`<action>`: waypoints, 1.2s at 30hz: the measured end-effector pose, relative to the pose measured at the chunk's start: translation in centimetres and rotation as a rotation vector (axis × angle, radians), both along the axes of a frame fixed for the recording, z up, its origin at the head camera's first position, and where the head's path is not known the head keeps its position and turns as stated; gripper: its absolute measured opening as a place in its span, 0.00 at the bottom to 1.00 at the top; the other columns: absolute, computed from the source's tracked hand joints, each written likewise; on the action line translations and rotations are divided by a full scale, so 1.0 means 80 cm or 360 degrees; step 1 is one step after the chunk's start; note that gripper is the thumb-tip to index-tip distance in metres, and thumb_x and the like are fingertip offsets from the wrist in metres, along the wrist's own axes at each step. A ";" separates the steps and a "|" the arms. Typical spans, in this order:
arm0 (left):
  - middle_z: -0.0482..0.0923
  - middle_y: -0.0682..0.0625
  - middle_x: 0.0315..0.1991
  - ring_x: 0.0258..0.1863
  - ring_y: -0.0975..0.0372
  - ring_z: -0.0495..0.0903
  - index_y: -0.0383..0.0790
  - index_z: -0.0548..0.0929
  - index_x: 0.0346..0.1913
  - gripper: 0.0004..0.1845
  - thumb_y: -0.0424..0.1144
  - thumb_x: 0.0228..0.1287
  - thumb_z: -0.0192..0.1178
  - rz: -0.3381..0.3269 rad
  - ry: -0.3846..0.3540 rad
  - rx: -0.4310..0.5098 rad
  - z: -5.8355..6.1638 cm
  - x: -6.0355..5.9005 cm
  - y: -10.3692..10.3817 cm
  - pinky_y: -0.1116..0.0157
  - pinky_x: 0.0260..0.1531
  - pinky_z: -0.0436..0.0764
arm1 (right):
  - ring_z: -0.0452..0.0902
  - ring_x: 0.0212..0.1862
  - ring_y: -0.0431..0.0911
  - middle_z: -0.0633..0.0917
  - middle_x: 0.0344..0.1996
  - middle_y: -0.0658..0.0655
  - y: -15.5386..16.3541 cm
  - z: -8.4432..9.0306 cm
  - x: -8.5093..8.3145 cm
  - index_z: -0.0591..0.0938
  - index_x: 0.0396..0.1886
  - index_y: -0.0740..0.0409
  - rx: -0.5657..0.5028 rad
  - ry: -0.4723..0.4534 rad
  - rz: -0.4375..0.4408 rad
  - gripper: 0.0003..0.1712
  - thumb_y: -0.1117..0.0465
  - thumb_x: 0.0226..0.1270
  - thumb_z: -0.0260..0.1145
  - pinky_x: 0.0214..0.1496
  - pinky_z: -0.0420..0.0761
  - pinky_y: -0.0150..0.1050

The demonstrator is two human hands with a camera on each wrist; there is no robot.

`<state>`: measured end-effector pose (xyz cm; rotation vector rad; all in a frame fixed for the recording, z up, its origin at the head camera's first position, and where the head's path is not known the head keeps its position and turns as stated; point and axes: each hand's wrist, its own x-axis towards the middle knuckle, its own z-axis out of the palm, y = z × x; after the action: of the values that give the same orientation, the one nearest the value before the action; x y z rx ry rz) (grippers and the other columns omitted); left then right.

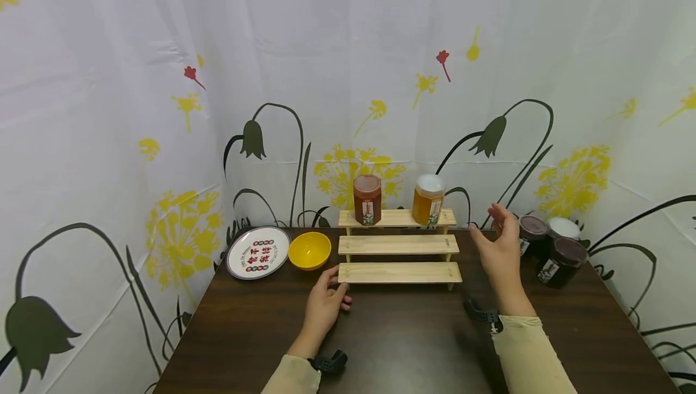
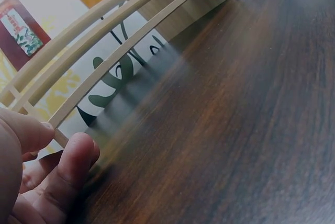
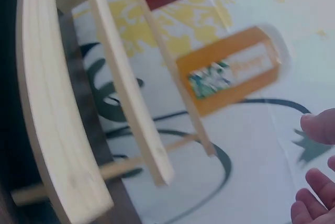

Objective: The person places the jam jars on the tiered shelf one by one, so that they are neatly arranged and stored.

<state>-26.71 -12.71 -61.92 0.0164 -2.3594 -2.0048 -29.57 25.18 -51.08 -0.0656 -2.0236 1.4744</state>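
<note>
Head view: both hands spread (empty), left hand point(image 1: 325, 304) touching wooden rack point(image 1: 399, 273), right hand point(image 1: 501, 248) raised beside it.

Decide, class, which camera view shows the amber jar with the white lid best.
The head view: the amber jar stands whole and upright on the top step of the wooden rack. The right wrist view shows it blurred behind the slats, lid to the right. The left wrist view catches only a cropped corner.
</note>
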 end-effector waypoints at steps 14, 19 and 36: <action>0.83 0.33 0.59 0.31 0.54 0.89 0.41 0.73 0.78 0.28 0.33 0.80 0.63 -0.0006 0.0004 -0.0013 0.000 0.002 -0.001 0.62 0.29 0.93 | 0.67 0.72 0.42 0.74 0.66 0.46 0.091 0.015 0.049 0.73 0.76 0.56 -0.0059 0.0171 -0.0559 0.40 0.68 0.67 0.78 0.80 0.65 0.31; 0.83 0.33 0.59 0.31 0.54 0.89 0.41 0.73 0.78 0.27 0.33 0.80 0.63 -0.0004 0.0008 -0.0010 -0.001 0.002 -0.004 0.62 0.29 0.93 | 0.63 0.75 0.41 0.69 0.67 0.38 0.119 0.008 0.065 0.70 0.79 0.51 -0.0148 0.0067 -0.0666 0.43 0.63 0.69 0.78 0.81 0.62 0.30; 0.83 0.35 0.59 0.32 0.54 0.90 0.43 0.73 0.78 0.27 0.34 0.81 0.63 -0.0003 -0.0001 -0.0033 0.000 0.001 -0.002 0.63 0.29 0.93 | 0.55 0.84 0.44 0.64 0.76 0.48 0.167 -0.064 0.070 0.60 0.84 0.51 -0.0527 -0.0187 -0.0617 0.51 0.58 0.68 0.80 0.88 0.55 0.30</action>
<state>-26.65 -12.83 -61.92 0.0144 -2.3816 -1.9810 -24.01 38.55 -56.18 -0.6564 -1.7088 1.5565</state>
